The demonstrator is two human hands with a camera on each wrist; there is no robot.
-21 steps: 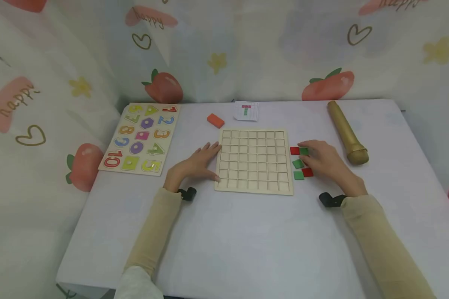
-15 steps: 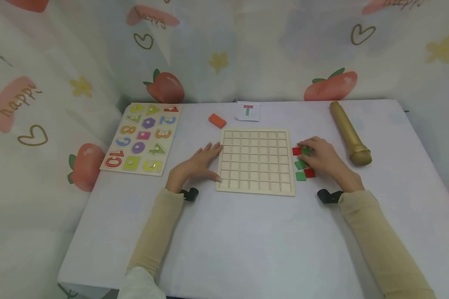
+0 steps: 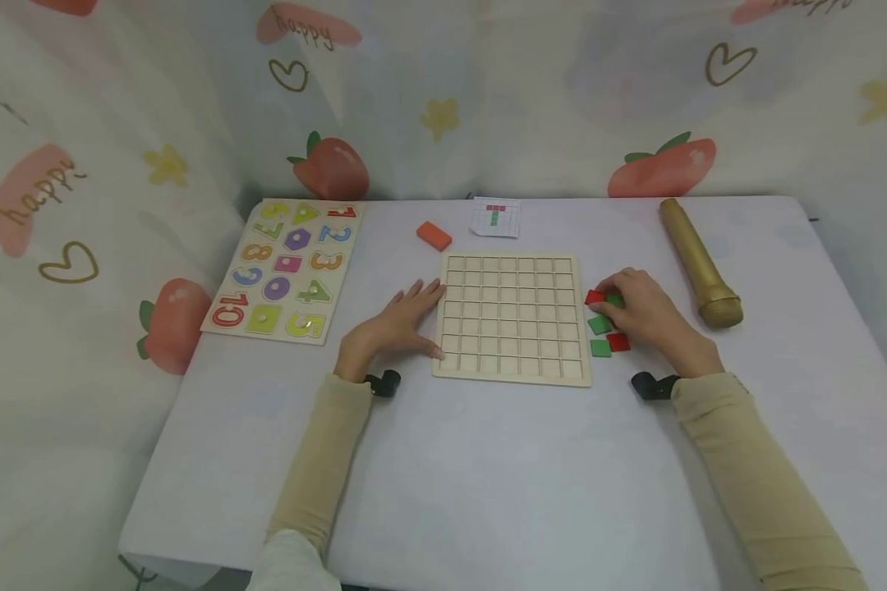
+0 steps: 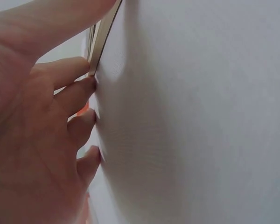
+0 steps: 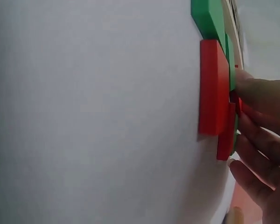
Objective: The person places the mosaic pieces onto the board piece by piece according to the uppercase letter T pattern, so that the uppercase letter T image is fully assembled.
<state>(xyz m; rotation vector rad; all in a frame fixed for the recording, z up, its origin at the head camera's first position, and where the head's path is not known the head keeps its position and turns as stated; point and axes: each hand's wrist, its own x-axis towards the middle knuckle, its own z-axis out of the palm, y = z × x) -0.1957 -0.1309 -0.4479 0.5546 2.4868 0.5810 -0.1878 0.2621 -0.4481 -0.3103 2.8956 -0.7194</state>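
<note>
A pale wooden grid board lies flat in the middle of the table in the head view. My left hand is spread at its left side, fingertips at the edge and thumb near the lower left corner. In the left wrist view those fingers reach down to the board's side. Right of the board my right hand pinches a red square tile, which looks tilted. A green tile is partly hidden under this hand. Nearer lie another green tile, a red tile and a green tile.
A number-and-shape puzzle board lies at the left. Behind the grid are an orange block and a card printed with a red and green T. A gold microphone-shaped object lies beyond my right hand.
My right thumb and forefinger have moved from around the green tile to the red one beside it, which now looks tilted. My left hand stays at the board's edge. The view has shifted slightly.
</note>
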